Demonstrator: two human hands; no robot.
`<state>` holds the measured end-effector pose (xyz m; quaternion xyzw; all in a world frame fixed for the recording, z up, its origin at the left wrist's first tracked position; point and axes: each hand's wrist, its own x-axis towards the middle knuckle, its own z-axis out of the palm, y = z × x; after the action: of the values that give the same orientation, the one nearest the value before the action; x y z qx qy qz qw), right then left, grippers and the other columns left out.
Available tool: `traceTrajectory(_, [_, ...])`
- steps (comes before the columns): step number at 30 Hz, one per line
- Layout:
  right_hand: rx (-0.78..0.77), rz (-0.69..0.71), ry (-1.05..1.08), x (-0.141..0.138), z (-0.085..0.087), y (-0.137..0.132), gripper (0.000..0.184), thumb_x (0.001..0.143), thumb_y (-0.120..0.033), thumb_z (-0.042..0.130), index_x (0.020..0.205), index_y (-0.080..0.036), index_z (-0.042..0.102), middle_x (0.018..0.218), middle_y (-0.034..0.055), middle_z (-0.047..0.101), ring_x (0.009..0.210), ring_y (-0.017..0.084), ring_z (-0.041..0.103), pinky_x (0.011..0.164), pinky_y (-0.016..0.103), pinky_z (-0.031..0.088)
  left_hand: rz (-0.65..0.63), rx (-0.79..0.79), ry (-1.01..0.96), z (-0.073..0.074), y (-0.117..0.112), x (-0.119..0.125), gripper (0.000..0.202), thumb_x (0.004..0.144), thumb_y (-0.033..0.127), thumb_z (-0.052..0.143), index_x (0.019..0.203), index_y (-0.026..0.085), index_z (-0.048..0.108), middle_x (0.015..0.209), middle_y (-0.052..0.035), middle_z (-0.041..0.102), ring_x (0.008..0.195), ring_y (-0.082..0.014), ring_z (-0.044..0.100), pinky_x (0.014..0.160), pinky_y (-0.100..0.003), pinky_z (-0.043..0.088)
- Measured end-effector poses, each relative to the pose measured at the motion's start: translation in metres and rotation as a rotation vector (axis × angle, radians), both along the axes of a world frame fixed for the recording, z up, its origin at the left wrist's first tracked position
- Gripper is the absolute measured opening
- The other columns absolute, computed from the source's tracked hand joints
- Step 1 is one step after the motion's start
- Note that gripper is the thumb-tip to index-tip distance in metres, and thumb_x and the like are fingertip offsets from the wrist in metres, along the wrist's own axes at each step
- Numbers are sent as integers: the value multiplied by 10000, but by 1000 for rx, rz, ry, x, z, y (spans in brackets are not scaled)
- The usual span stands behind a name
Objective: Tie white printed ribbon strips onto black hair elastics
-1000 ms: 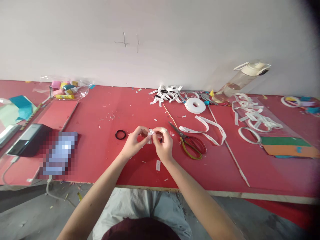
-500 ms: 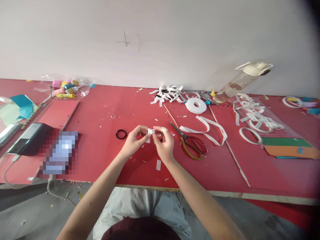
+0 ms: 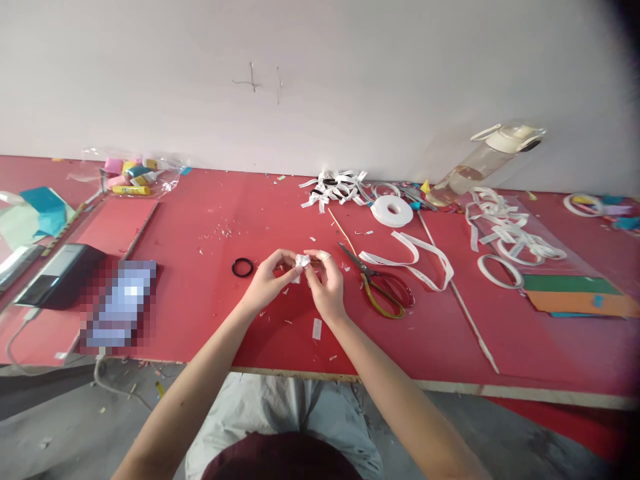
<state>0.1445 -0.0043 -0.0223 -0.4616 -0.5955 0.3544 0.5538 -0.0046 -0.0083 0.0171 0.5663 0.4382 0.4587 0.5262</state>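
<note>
Between my two hands is a short white printed ribbon (image 3: 302,261), folded small, with dark lettering on it. My left hand (image 3: 269,280) pinches its left side between thumb and fingers. On the other side, my right hand (image 3: 327,283) is closed on the ribbon with thumb and fingertips. The fingers cover part of it. A black hair tie (image 3: 243,267) lies left of my left hand. Scissors (image 3: 375,280) with yellow-green and red handles rest right of my right hand. Nearer me is a small cut piece of ribbon (image 3: 317,329).
Behind my hands lie a pile of white bows (image 3: 335,189) and a ribbon roll (image 3: 392,211). A long ribbon strip (image 3: 425,267) curls beyond the scissors. To the left are a phone (image 3: 123,303) and a black box (image 3: 60,275); a bottle (image 3: 480,160) leans at the back right.
Both hands stay at almost the same spot. The ribbon piece between the fingertips has turned a little, and my right hand's fingers have shifted slightly. Things on the table look unmoved.
</note>
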Motion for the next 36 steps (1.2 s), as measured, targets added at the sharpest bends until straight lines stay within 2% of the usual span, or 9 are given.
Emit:
traceTrajectory(4, [5,-21,9,1,-1,0,199,932,-363,594,1066,-223,640,1045,62,692,971,184,672,867,329,565,-17,18,13,-2,0,-1,191,883,337,663,960,178,592,824,-7,620,743,-126,608,743,-273,478])
traceTrajectory(10, [-17,-86,-7,0,-2,-1,208,933,-399,589,974,-203,648,951,55,702,890,171,676,759,283,560,-56,71,78,-6,-1,-1,194,883,342,663,954,178,586,810,-1,604,742,-123,579,733,-266,467])
traceTrajectory(14, [-36,-81,-37,1,0,0,260,947,-437,559,877,-194,621,846,31,687,796,155,653,719,265,530,-79,-3,-18,-5,0,-1,231,878,373,673,962,175,588,782,-3,616,722,-126,601,703,-263,469])
traceTrajectory(17, [-42,-31,-60,1,2,-1,294,958,-444,542,822,-191,600,792,17,667,742,145,629,722,266,512,-48,-77,-90,-4,2,-2,256,856,394,697,945,179,590,767,3,625,693,-121,606,691,-264,468])
traceTrajectory(20, [-33,35,-40,1,4,-1,254,955,-434,553,891,-198,622,858,29,684,808,161,648,774,285,522,-6,-105,-116,-2,3,-2,272,842,405,711,943,183,591,786,2,637,702,-122,617,720,-274,476])
traceTrajectory(23, [-54,74,8,0,4,-2,253,967,-440,527,952,-207,623,911,40,692,854,173,660,787,294,534,-1,-50,-57,-1,2,-2,269,843,397,713,944,176,597,813,-10,642,747,-132,624,765,-285,483])
traceTrajectory(29, [-59,76,-3,1,10,-3,255,941,-439,576,883,-195,625,833,30,667,796,157,642,768,285,535,-6,17,41,-6,1,-2,307,816,382,743,991,175,599,880,-19,635,775,-132,605,755,-278,490])
traceTrajectory(33, [-43,91,-3,0,11,-3,244,914,-436,619,886,-194,632,860,34,674,813,158,645,757,279,541,-10,15,41,-9,2,-3,271,839,353,718,997,171,594,902,-24,627,773,-129,614,740,-279,504])
traceTrajectory(36, [-85,93,20,0,10,-2,263,935,-443,585,918,-190,655,903,51,703,837,167,667,750,280,552,-31,12,11,-8,3,-3,289,807,328,754,991,166,600,899,-25,631,786,-133,622,748,-279,512])
